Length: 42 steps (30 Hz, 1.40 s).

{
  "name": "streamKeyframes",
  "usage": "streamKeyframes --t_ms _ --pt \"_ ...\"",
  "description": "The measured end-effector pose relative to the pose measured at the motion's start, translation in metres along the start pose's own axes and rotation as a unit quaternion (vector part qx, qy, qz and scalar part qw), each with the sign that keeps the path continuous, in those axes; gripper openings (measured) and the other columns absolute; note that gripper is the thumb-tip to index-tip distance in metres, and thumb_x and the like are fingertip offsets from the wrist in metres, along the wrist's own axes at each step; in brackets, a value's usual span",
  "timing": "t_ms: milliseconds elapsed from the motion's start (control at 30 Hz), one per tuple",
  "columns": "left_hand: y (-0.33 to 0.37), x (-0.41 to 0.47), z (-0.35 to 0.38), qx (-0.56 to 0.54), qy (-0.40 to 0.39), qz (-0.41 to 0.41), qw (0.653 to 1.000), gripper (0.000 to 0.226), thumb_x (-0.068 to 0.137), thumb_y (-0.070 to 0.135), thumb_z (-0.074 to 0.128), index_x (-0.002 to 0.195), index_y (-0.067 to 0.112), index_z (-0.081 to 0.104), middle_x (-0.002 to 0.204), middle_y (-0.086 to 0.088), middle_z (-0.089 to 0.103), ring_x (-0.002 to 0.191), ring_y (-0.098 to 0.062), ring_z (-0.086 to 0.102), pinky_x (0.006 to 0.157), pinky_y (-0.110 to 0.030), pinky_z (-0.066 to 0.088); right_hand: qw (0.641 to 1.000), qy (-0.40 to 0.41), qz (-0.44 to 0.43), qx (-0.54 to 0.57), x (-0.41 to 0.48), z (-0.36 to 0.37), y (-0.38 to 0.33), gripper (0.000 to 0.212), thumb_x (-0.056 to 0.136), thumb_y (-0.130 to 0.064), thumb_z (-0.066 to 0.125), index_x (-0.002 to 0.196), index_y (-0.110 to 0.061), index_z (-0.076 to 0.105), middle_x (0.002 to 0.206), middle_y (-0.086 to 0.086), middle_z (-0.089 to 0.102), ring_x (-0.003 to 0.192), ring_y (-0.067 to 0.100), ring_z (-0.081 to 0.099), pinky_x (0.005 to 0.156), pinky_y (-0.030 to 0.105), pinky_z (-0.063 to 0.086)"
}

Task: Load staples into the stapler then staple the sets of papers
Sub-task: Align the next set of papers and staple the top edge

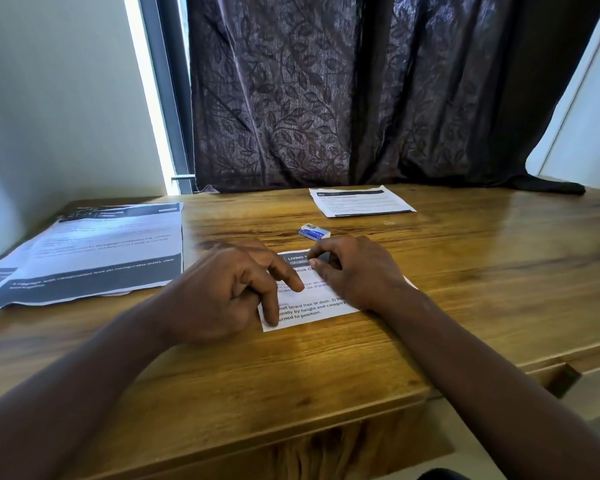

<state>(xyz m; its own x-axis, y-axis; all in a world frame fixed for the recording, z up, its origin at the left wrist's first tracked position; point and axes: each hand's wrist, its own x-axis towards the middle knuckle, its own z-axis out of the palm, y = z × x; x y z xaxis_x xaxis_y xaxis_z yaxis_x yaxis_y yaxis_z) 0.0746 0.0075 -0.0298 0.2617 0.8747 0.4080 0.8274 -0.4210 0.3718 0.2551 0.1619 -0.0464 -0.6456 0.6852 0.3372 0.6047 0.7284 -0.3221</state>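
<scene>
Since both hands rest on the printed sheet (312, 311) at mid table (465, 271), what matters is the staple box (314, 232). It lies just past the right hand (361, 271) pinch, on its far side and slightly toward the left hand, clear of fingers and sheet. Box long axis runs side to side, a little skewed, so a long face is turned to the pinch. Right hand is clearly nearer; the left hand (229, 292) sits nearer the person, with the box well beyond its index tip. Right hand: thumb and index tips drawn together over the sheet's dark header, other fingers curled; whether they nip the sheet, a staple strip or nothing, cannot tell. Left hand: index straight, pressing on the sheet's text, thumb on the near corner, rest loosely curled, holding nothing. No stapler in view. A paper pile (94, 251) lies well out past the left hand, and a far sheet (361, 202) lies beyond the box. Loading looks not yet done; probably a short forward reach by the right hand.
</scene>
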Motion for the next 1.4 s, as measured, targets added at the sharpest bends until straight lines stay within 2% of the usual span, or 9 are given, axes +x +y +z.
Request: streamKeyframes --t_ms 133,300,433,600,867,1067,1200,1300,1400 --pt "-0.006 0.003 -0.002 0.082 0.117 -0.043 0.989 0.021 0.091 0.030 0.059 0.105 0.033 0.075 0.107 0.022 0.071 0.105 -0.004 0.061 0.084 -0.037 0.054 1.000 -0.003 -0.010 -0.025 -0.002 -0.002 -0.001 0.022 0.098 -0.043 0.057 0.116 -0.036 0.068 0.103 -0.014 0.062 0.098 0.008 0.050 0.079 0.030 0.038" --pt "-0.017 0.002 -0.009 0.219 0.032 -0.177 0.959 0.060 0.087 0.073 0.034 0.129 0.038 0.059 0.129 0.018 0.064 0.122 -0.010 0.052 0.104 -0.044 0.041 0.997 0.005 -0.046 -0.056 -0.004 0.001 -0.005 0.024 0.098 -0.039 0.056 0.116 -0.028 0.068 0.116 -0.007 0.054 0.115 0.012 0.045 0.093 0.033 0.044" --pt "-0.017 0.004 -0.009 0.222 -0.016 -0.224 0.949 0.065 0.088 0.077 0.041 0.138 0.037 0.051 0.139 0.013 0.057 0.131 -0.013 0.047 0.106 -0.043 0.037 0.991 0.011 -0.108 -0.076 0.005 -0.002 -0.021 0.029 0.100 -0.037 0.053 0.125 -0.026 0.064 0.121 -0.005 0.052 0.117 0.015 0.046 0.101 0.036 0.039" --pt "-0.018 0.005 -0.009 0.222 -0.055 -0.242 0.943 0.063 0.087 0.076 0.050 0.137 0.039 0.054 0.141 0.016 0.053 0.135 -0.010 0.041 0.110 -0.042 0.034 0.983 -0.045 -0.123 -0.128 0.029 0.009 -0.041 0.034 0.103 -0.043 0.044 0.130 -0.028 0.057 0.125 -0.003 0.053 0.122 0.018 0.045 0.105 0.041 0.035" --pt "-0.019 0.004 -0.010 0.213 -0.057 -0.261 0.940 0.067 0.084 0.079 0.050 0.138 0.039 0.054 0.142 0.016 0.052 0.135 -0.011 0.041 0.112 -0.041 0.032 0.992 0.002 -0.079 -0.094 0.039 0.030 -0.036 0.023 0.101 -0.044 0.044 0.106 -0.026 0.056 0.107 -0.004 0.055 0.106 0.018 0.046 0.096 0.039 0.043" --pt "-0.017 0.003 -0.023 0.238 0.005 -0.257 0.937 0.065 0.081 0.083 0.048 0.127 0.039 0.061 0.135 0.019 0.057 0.123 -0.008 0.049 0.105 -0.039 0.040 0.992 0.003 -0.081 -0.101 0.042 0.030 -0.034 0.028 0.102 -0.047 0.039 0.106 -0.023 0.053 0.109 -0.001 0.052 0.107 0.019 0.044 0.096 0.040 0.041" --pt "-0.018 -0.013 -0.058 0.274 0.055 -0.312 0.908 0.073 0.068 0.098 0.035 0.090 0.036 0.066 0.089 0.021 0.068 0.085 -0.005 0.061 0.073 -0.030 0.046 0.995 0.022 -0.081 -0.060 0.042 0.026 -0.035 0.024 0.104 -0.046 0.035 0.099 -0.025 0.045 0.097 0.000 0.065 0.093 0.023 0.055 0.090 0.043 0.042" --pt "-0.020 -0.023 -0.069 0.269 0.021 -0.351 0.896 0.081 0.061 0.102 0.031 0.072 0.029 0.065 0.070 0.015 0.066 0.070 -0.004 0.058 0.061 -0.028 0.039 0.995 0.029 -0.084 -0.053 0.040 0.026 -0.034 0.020 0.102 -0.046 0.040 0.099 -0.027 0.043 0.088 -0.001 0.068 0.088 0.026 0.060 0.089 0.043 0.043" --pt "-0.017 -0.024 -0.064 0.251 -0.048 -0.379 0.889 0.066 0.068 0.090 0.055 0.072 0.025 0.066 0.070 0.012 0.068 0.071 -0.008 0.060 0.060 -0.026 0.038 0.994 0.037 -0.091 -0.052 0.038 0.024 -0.037 0.020 0.102 -0.045 0.041 0.095 -0.027 0.050 0.092 -0.004 0.069 0.091 0.023 0.060 0.090 0.042 0.042"
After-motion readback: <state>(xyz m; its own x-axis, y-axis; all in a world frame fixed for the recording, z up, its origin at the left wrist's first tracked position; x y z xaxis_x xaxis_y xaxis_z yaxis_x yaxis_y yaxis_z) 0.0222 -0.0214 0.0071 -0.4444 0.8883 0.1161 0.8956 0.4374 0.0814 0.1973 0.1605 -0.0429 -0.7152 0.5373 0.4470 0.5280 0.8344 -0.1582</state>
